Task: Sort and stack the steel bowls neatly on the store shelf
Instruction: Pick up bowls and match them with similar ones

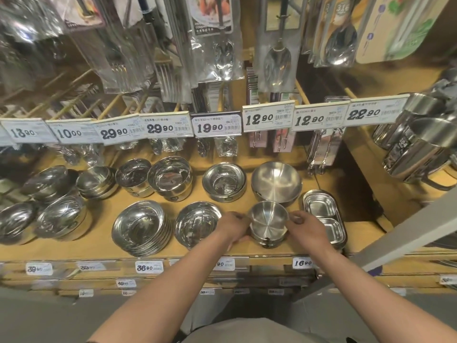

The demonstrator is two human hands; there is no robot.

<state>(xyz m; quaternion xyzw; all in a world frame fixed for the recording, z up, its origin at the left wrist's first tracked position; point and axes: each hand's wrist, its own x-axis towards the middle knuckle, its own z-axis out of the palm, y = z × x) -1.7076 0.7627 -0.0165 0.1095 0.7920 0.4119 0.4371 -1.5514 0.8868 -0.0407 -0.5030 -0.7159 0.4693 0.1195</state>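
Observation:
A small brushed steel bowl point(268, 220) sits on top of a short stack near the front of the wooden shelf point(103, 211). My left hand point(231, 227) grips its left rim and my right hand point(305, 229) grips its right rim. Behind it stands a larger brushed bowl stack point(276, 180). To the left are shiny bowl stacks: one at the front point(196, 222), a wider one point(141, 226), and a back row including a stack point(223, 180) and a deep bowl point(170, 177). More bowls point(61, 216) fill the far left.
Stacked rectangular steel divided trays point(324, 216) stand right beside my right hand. Price tags point(268, 118) and hanging packaged spoons and forks point(223, 55) overhang the shelf's back. Steel mugs point(420, 144) sit on a higher shelf at right. A grey rail point(408, 233) slants across the lower right.

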